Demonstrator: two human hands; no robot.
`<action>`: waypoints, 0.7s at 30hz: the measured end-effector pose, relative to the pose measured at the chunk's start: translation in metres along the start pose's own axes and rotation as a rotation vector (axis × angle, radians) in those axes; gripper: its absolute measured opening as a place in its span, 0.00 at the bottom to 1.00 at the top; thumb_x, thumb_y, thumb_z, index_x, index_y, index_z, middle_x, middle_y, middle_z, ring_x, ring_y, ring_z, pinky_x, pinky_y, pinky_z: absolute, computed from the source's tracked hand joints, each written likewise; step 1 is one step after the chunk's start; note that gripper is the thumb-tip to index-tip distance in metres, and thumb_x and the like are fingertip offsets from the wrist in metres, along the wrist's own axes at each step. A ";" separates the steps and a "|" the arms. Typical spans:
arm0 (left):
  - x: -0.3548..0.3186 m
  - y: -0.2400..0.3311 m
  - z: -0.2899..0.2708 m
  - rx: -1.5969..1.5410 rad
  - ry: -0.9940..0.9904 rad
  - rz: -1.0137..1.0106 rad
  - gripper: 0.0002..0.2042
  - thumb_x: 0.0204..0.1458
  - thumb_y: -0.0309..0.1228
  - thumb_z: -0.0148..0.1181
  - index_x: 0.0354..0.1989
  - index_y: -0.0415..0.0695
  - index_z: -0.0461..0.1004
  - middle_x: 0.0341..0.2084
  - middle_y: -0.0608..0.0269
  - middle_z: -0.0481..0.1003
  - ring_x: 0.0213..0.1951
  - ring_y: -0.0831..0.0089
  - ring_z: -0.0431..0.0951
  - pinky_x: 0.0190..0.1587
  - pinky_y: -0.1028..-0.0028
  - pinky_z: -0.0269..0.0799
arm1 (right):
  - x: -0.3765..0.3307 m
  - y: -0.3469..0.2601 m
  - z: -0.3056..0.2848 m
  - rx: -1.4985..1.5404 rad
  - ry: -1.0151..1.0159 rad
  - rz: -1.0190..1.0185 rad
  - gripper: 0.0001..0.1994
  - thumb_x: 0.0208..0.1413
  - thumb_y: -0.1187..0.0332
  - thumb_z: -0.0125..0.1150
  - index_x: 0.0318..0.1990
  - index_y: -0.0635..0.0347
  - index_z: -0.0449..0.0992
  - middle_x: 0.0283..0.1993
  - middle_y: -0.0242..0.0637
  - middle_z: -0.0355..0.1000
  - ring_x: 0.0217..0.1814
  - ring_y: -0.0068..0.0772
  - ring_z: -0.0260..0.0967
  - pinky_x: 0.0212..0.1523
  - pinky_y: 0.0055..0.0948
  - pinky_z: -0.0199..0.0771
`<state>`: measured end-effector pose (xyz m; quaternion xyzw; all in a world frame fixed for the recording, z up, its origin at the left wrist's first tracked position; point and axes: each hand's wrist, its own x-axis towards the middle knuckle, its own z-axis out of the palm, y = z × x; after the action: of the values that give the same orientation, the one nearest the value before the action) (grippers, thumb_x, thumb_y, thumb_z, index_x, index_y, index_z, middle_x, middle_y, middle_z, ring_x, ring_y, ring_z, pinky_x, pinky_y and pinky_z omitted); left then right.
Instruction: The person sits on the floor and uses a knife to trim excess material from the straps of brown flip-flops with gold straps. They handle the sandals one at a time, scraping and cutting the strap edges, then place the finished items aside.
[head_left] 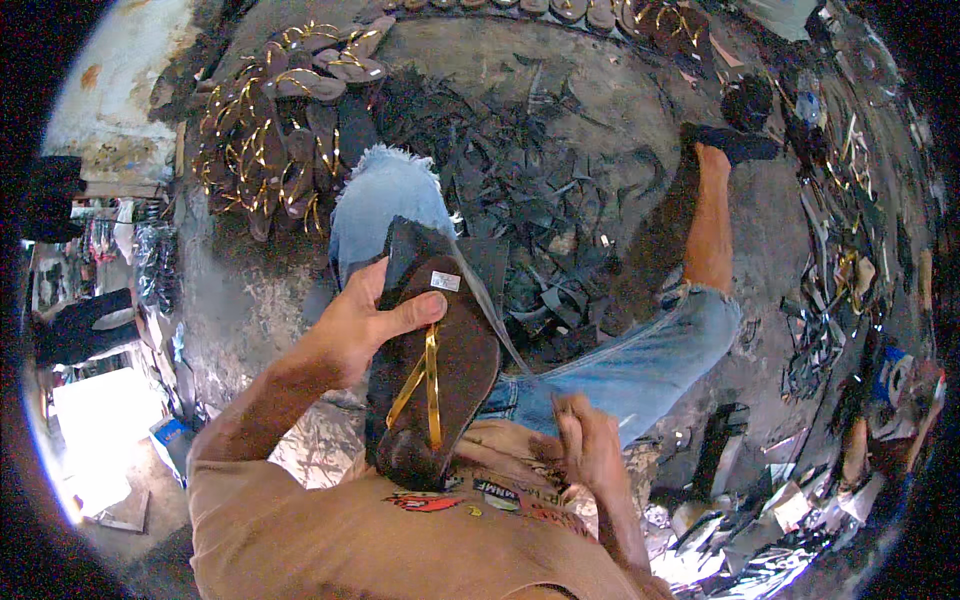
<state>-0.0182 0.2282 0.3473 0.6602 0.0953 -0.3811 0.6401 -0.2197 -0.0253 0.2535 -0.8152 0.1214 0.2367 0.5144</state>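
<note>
In the head view, the left hand (365, 320) is wrapped around the upper edge of a dark brown sandal (435, 370), thumb laid across the footbed near a small pale sticker (445, 281) and the fingers curled behind the sole. The sandal stands tilted, its toe end low against the person's tan shirt (330, 540) and its heel end raised over the left knee in frayed blue jeans (385, 195). A gold strap (428, 375) runs in a V down the footbed. The right hand (585, 445) sits low beside the right thigh, fingers bent together and pinched on a thin pale strip (490, 310) that stretches up toward the sandal's far edge; what exactly the fingertips grip is too small to tell. The two hands are apart, the sandal between them. Beyond the knees, black offcuts (540, 190) cover the floor, and a heap of finished gold-strapped sandals (270, 140) lies at upper left.
</note>
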 end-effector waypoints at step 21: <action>0.025 -0.004 0.021 -0.003 -0.249 0.315 0.15 0.58 0.30 0.65 0.52 0.44 0.74 0.52 0.62 0.76 0.53 0.72 0.75 0.58 0.62 0.70 | 0.136 -0.098 -0.088 0.230 0.161 -0.741 0.24 0.71 0.60 0.44 0.71 0.54 0.60 0.34 0.37 0.76 0.24 0.30 0.67 0.30 0.32 0.70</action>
<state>-0.0109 0.2008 0.3310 0.6138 -0.0883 -0.3547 0.6998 -0.0368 -0.0549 0.2918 -0.7567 -0.1154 -0.0450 0.6419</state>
